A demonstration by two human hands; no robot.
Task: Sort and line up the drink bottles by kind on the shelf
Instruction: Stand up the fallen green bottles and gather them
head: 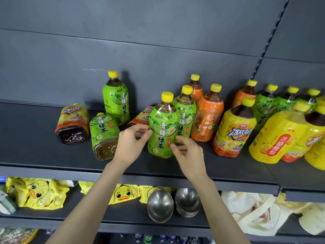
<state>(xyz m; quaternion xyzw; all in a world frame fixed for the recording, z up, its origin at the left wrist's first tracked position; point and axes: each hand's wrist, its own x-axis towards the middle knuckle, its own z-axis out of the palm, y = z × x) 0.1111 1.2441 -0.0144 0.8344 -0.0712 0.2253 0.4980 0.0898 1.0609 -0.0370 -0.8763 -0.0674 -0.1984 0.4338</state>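
A green plum tea bottle (162,127) with a yellow cap stands upright at the front middle of the dark shelf (52,169). My left hand (131,143) is at its left side and my right hand (189,154) at its lower right. Both have loosely curled fingers whose tips touch the label without wrapping it. A second green bottle (186,113) stands just behind, a third (116,101) upright at the back, and another (103,132) lies on its side. Two yellow iced-tea bottles (73,122) (146,115) also lie flat, the second partly hidden by my left hand.
To the right stand orange jasmine tea bottles (207,117), a yellow iced-tea bottle (233,127), yellow pear-drink bottles (279,134) and more green ones (265,104), mixed together. The shelf below holds yellow duck packs (35,192), stacked steel bowls (160,205) and white bags (255,213).
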